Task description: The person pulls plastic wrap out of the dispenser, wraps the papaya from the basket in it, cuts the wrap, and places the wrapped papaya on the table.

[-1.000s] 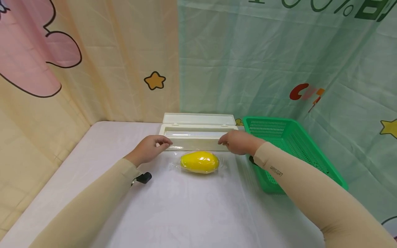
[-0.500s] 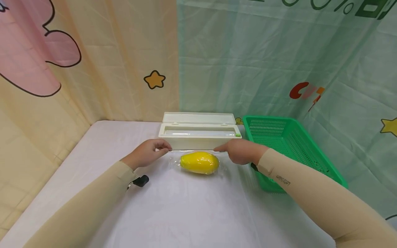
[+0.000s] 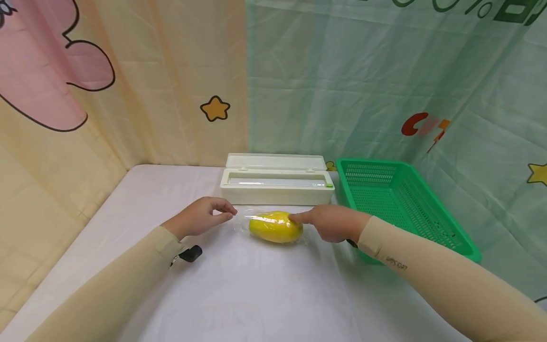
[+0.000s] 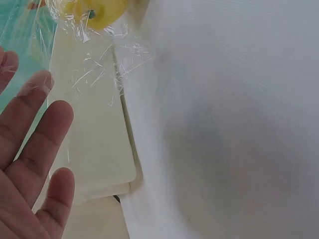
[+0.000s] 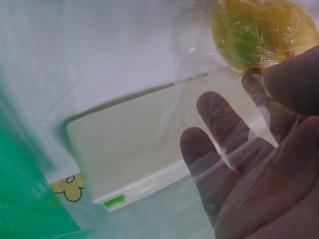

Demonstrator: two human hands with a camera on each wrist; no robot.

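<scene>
An oblong yellow fruit (image 3: pixel 273 232) lies on the white cloth, wrapped in clear, crinkled film. My left hand (image 3: pixel 200 217) pinches one side of a clear sheet of cling film (image 3: pixel 242 219) between thumb and index finger. The opposite side is pinched by my right hand (image 3: pixel 335 222), whose index finger overlaps the fruit's right part in the head view. In the right wrist view the film (image 5: pixel 234 144) stretches across the fingers. Just behind the fruit stands a white cling film dispenser (image 3: pixel 275 195), its lid (image 3: pixel 275 162) raised and the film roll showing inside.
To the right stands a green plastic basket (image 3: pixel 367 175) with perforated walls, close beside the dispenser. A green slider (image 3: pixel 329 185) sits at the dispenser's right front edge. Printed curtains (image 3: pixel 299 95) hang behind the table and on both sides.
Both hands have come down and toward me from the dispenser's front, bringing the film sheet over the fruit. The right hand has moved from the dispenser's edge to the fruit's right end.
</scene>
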